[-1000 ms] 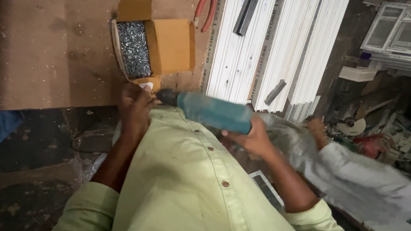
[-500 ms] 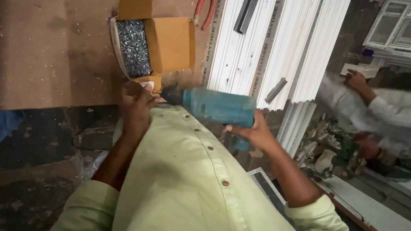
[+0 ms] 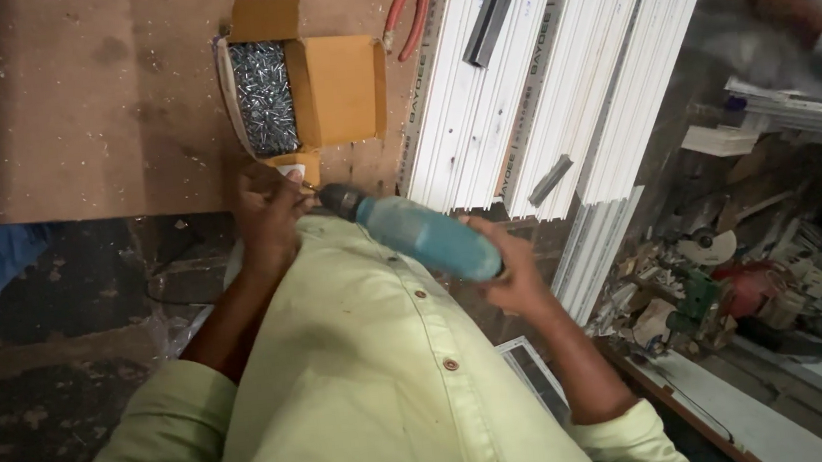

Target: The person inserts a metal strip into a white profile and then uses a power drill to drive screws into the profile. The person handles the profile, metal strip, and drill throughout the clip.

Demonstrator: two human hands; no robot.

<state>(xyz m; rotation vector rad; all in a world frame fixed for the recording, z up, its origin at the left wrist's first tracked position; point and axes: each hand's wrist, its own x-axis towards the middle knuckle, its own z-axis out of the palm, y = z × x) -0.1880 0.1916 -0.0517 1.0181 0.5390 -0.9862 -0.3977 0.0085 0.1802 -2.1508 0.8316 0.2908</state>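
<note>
Brown worktop [image 3: 99, 120] edge (screw box [image 3: 312, 85] beside): right hand [image 3: 515, 271] grips teal drill [image 3: 422, 240], left hand [image 3: 269, 215] fingers pinched at its tip.

Drill [image 3: 427, 237]: teal plastic body, smooth with a dull sheen; dark metal chuck. Box [image 3: 337, 87]: brown cardboard, matt, flaps creased. Screws [image 3: 264, 96] inside: bright metal, glinting. Worktop [image 3: 97, 100]: brown board, matt, rough, speckled with dust and chips. Profiles [image 3: 556, 66]: white, smooth, faintly glossy; plastic or coated metal cannot be told. Pliers [image 3: 409, 5]: red plastic-sleeved handles, slightly shiny. Shirt [image 3: 366, 386]: pale green woven cloth, matt, lightly spotted, brown buttons.
</note>
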